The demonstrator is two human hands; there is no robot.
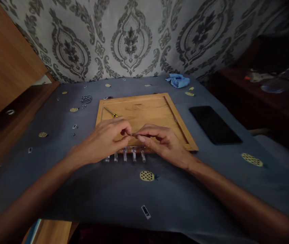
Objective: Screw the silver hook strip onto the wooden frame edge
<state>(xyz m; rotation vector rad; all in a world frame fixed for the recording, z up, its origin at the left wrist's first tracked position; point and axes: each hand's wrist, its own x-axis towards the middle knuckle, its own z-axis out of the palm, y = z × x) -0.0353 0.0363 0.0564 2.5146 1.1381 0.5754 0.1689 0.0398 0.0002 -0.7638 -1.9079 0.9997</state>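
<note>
Behind, patterned wall (157, 44); below, tray (147, 110) on tablecloth (103, 196).

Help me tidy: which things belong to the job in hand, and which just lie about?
Job, seemingly:
- tiny piece between left hand and right hand
- wooden board
- clear pieces
- yellow-marked tool
- curved pieces

Lying about, probably:
- blue cloth
- black phone

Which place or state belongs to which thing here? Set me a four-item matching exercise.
1. tiny piece
2. blue cloth
3. black slab
4. clear pieces

A. beside the right edge of the wooden board
B. in a row along the board's near edge
C. at the fingertips of the left hand and right hand
D. near the patterned backdrop

Pairs: 1-C, 2-D, 3-A, 4-B
</note>
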